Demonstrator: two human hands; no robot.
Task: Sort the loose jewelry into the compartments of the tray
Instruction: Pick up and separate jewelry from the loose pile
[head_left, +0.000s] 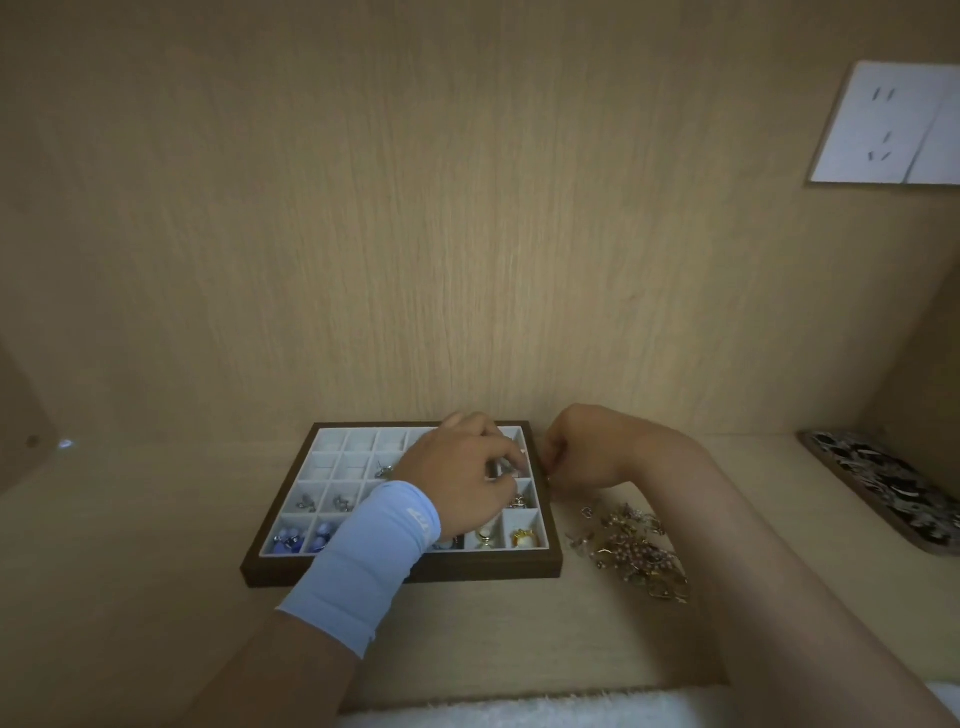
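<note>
On wooden shelf (156, 571), head view: tray (405, 571) sits centre, near rows partly filled, far rows mostly bare. Loose jewelry (634, 556) heaped on shelf just right of tray. Left hand (462, 467) over tray's right-hand columns, fingers curled, tips down at compartment; any grasped piece hidden, cannot tell. Right hand (582, 452) at tray's right rim, fingers curled; contents likewise cannot tell. Judgement: placing step. Recommend lowering piece fully into one cell, like with like, releasing before lifting clear of neighbouring pieces.
</note>
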